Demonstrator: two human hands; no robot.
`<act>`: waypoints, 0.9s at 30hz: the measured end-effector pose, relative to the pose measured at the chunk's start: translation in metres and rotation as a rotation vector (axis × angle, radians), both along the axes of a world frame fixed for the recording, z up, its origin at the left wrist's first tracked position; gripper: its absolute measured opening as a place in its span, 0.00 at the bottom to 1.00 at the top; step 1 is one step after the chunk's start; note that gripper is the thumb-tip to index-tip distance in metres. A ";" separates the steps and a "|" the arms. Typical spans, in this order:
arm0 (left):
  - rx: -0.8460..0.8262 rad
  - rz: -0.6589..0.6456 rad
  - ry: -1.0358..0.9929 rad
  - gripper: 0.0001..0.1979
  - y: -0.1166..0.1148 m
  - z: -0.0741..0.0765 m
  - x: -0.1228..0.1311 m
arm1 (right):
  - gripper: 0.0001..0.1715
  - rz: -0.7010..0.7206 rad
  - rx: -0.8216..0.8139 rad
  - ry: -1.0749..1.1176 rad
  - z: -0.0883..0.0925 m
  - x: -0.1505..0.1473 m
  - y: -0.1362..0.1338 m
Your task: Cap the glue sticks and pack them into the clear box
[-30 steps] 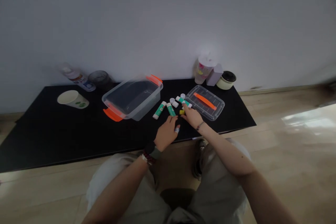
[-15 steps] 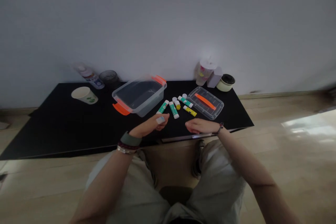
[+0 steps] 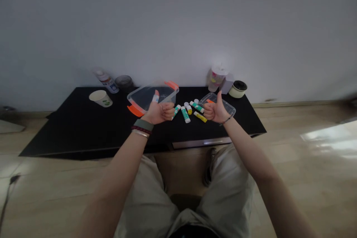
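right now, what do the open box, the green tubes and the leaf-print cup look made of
The open box looks like smooth clear plastic: the table shows through it, and its orange clips look like opaque plastic. The green tubes are probably plastic, with smooth printed bodies and white ends. The leaf-print cup seems matte paper: white, opaque, tapered, though plastic is possible.

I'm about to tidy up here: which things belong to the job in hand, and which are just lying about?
Likely the job's, nearest the left hand and right hand:
- green tubes
- yellow tube
- white caps
- clear tub
- clear lid

Probably just lying about:
- paper cup
- bottle
- dark jar
- patterned cup
- pale box
- cream pot
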State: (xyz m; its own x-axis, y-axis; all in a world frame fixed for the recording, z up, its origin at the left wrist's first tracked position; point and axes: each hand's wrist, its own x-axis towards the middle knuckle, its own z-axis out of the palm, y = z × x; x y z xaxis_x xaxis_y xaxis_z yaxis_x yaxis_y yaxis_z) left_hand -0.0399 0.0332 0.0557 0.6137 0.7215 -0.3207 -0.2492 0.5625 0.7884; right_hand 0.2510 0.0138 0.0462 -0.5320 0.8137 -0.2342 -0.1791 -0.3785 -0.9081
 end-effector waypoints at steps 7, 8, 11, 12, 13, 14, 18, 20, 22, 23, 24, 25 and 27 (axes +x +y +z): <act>-0.165 -0.124 -0.228 0.40 0.001 -0.045 -0.004 | 0.45 0.132 -0.169 0.209 -0.039 0.002 -0.001; -0.178 -0.113 -0.242 0.40 0.003 -0.045 -0.004 | 0.44 0.137 -0.177 0.228 -0.040 0.002 0.000; -0.217 -0.069 -0.235 0.40 0.006 -0.040 -0.004 | 0.44 0.159 -0.202 0.257 -0.039 0.000 0.001; -0.224 -0.053 -0.231 0.40 0.007 -0.038 -0.004 | 0.44 0.162 -0.207 0.264 -0.039 -0.001 0.001; -0.228 -0.039 -0.228 0.40 0.008 -0.037 -0.004 | 0.45 0.161 -0.209 0.270 -0.039 -0.002 0.002; -0.228 -0.025 -0.227 0.40 0.009 -0.036 -0.004 | 0.45 0.157 -0.211 0.275 -0.039 -0.003 0.002; -0.213 0.020 -0.234 0.40 0.011 -0.036 -0.004 | 0.45 0.131 -0.223 0.259 -0.040 -0.006 0.003; -0.207 0.033 -0.235 0.40 0.011 -0.036 -0.004 | 0.44 0.116 -0.226 0.238 -0.040 -0.007 0.004; -0.202 0.043 -0.230 0.40 0.010 -0.035 -0.004 | 0.42 0.103 -0.226 0.213 -0.039 -0.008 0.004; -0.199 0.049 -0.226 0.40 0.010 -0.035 -0.005 | 0.42 0.098 -0.224 0.201 -0.038 -0.008 0.004; -0.195 0.054 -0.220 0.40 0.010 -0.034 -0.005 | 0.42 0.097 -0.219 0.191 -0.037 -0.008 0.004; -0.190 0.059 -0.213 0.40 0.010 -0.034 -0.005 | 0.41 0.098 -0.213 0.182 -0.036 -0.008 0.004; -0.176 0.063 -0.194 0.39 0.010 -0.033 -0.006 | 0.41 0.094 -0.192 0.161 -0.034 -0.009 0.004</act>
